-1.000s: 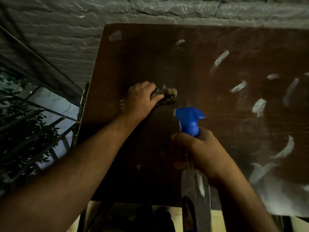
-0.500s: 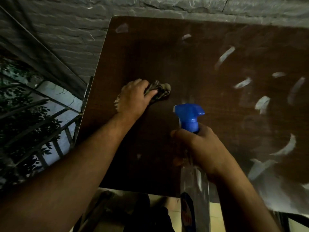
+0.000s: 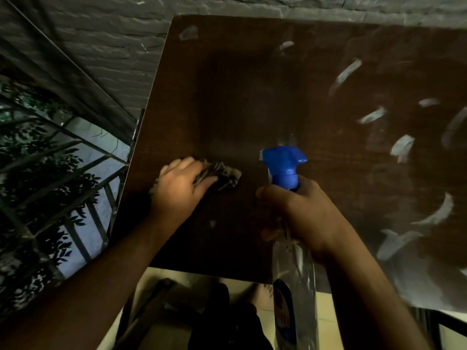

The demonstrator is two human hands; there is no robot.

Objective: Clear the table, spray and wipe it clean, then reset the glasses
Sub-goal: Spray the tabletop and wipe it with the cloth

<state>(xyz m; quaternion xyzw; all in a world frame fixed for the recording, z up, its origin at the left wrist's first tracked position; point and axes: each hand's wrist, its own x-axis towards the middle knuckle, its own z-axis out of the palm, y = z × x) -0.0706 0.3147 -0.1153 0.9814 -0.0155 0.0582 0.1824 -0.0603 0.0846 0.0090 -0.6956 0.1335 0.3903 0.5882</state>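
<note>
The left hand lies flat on the dark brown surface, near its left edge, and it presses a crumpled cloth down; the fingers are bent over the cloth and the thumb lies along its near side. A part of the cloth comes out to the right of the fingertips, and a small part shows at the left side of the hand. To the right of this hand, a little apart, the right hand is closed around the neck of a spray bottle. The blue spray head stands just above this hand and its nozzle points to the left, toward the cloth. The clear body of the bottle goes down below the hand, over the near edge of the surface. Farther right of the right hand, the surface carries many pale streaks and a light haze. Left of the left hand, beyond the surface edge, there is a metal railing with leaves behind it. Beyond both hands, a grey brick wall runs along the far edge.
</note>
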